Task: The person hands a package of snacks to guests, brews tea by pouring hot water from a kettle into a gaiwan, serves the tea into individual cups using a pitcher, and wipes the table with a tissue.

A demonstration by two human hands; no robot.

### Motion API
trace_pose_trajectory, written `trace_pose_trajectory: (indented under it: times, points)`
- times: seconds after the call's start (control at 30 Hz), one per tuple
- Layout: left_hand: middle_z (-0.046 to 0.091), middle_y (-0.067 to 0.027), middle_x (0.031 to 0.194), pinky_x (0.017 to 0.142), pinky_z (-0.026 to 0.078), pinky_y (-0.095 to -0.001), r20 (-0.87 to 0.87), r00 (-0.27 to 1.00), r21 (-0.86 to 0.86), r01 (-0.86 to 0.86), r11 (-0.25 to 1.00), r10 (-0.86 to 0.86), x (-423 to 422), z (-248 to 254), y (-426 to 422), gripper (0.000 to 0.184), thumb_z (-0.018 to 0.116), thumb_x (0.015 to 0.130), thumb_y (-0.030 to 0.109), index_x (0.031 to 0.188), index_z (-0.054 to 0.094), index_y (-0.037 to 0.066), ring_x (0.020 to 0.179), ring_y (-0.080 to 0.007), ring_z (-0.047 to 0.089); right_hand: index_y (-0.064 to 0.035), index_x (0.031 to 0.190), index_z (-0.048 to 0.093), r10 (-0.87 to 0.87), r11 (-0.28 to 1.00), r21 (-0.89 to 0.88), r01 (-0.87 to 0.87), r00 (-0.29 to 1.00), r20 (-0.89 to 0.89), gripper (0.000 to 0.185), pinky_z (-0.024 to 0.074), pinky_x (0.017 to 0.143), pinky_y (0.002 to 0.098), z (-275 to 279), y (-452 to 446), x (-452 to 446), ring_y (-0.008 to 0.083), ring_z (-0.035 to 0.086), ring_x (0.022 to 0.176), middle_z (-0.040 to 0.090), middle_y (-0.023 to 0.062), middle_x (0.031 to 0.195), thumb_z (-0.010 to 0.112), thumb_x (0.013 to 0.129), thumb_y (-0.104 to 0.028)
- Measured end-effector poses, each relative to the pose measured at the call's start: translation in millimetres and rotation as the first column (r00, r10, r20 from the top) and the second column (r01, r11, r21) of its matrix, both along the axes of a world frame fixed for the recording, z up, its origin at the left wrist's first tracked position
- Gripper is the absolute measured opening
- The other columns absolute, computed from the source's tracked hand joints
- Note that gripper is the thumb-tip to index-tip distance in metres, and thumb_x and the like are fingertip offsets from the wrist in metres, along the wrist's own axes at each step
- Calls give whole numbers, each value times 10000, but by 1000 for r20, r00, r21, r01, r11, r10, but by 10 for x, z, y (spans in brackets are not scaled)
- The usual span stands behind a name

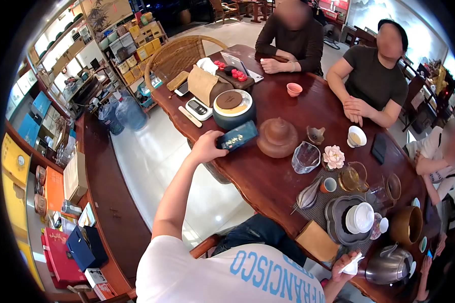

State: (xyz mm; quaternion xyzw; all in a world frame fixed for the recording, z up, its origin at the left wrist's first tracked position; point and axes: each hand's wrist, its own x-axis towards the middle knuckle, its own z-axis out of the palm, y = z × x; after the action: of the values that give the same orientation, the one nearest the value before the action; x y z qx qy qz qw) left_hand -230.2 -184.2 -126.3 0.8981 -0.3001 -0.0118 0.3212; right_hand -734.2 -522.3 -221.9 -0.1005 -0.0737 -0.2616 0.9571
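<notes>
My left hand point(210, 147) grips the end of a dark teal packet point(238, 136) with gold lettering, held at the table edge between a dark round pot point(232, 110) and a brown clay pot point(277, 137). My right hand point(343, 267), low by the front edge, has its fingers closed on a small white object point(352, 264) whose kind I cannot make out. Close to that hand are a tan folded cloth point(317, 241), a steel kettle point(389, 263) and a dark flower-shaped tray point(333, 220) bearing a white lidded bowl point(360, 217).
Further along the wooden table point(268, 182) stand a glass pitcher point(306, 157), a pink flower point(333, 157), a white cup point(356, 136), a red cup point(294, 90) and a digital scale point(199, 109). Several people sit around it. A side counter point(108, 197) with boxes runs along the left.
</notes>
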Motion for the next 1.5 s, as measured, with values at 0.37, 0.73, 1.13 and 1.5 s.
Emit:
trace_pose_trajectory:
  times: [0.37,0.73,1.13,1.5]
  points:
    - [614,-132,1002,820,494,-388,97,846,175,-533,828,524,-248,2,686,527,710,648,342,1121,657,117,946,-284,611,-117,1353,371,8,999,-40,-8,1000,5,388,432,738,410,18,15,-17,236,487,868,521,120,1225,367,979,-222]
    - [636,-157,1068,848,487,-385,75,895,89,-445,891,440,458,-332,659,610,745,661,352,1185,604,74,1007,-295,610,-108,1324,376,-2,1000,-19,3,1000,26,370,453,761,429,64,53,-9,270,519,909,508,149,1221,405,961,-175]
    - [564,-169,1256,1039,346,-415,104,869,293,-492,820,484,1117,-385,685,736,338,863,686,1233,590,102,1224,-335,483,-121,1374,407,34,992,-123,-31,999,19,415,454,790,398,33,2,56,242,530,945,532,96,1262,355,988,-265]
    - [646,-214,948,791,475,-435,439,855,-87,-267,960,278,1027,-50,459,309,639,834,227,1007,628,-29,914,-382,611,-166,1197,475,-96,994,45,102,988,-118,253,515,683,455,76,153,64,291,572,871,599,144,1100,429,969,-265]
